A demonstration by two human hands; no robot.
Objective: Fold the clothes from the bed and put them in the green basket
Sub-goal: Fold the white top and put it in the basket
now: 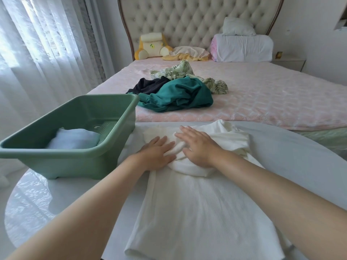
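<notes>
A white ribbed garment [187, 209] lies spread on a round white table [293, 158] in front of me. My left hand [156, 153] and my right hand [199, 147] rest flat on its bunched far end, fingers apart, gripping nothing. The green basket [75, 160] stands on the table's left side, with a pale blue folded cloth [73, 138] inside. On the pink bed [272, 96] beyond lies a pile: a teal garment [180, 94], a black garment [148, 85] and a leaf-print garment [178, 71].
Sheer curtains [43, 53] hang at the left. At the tufted headboard [199, 19] are a yellow cushion [152, 45], a crumpled cream cloth [187, 52] and a rolled white duvet [242, 46] with a pillow on top. A nightstand [289, 61] stands at the right.
</notes>
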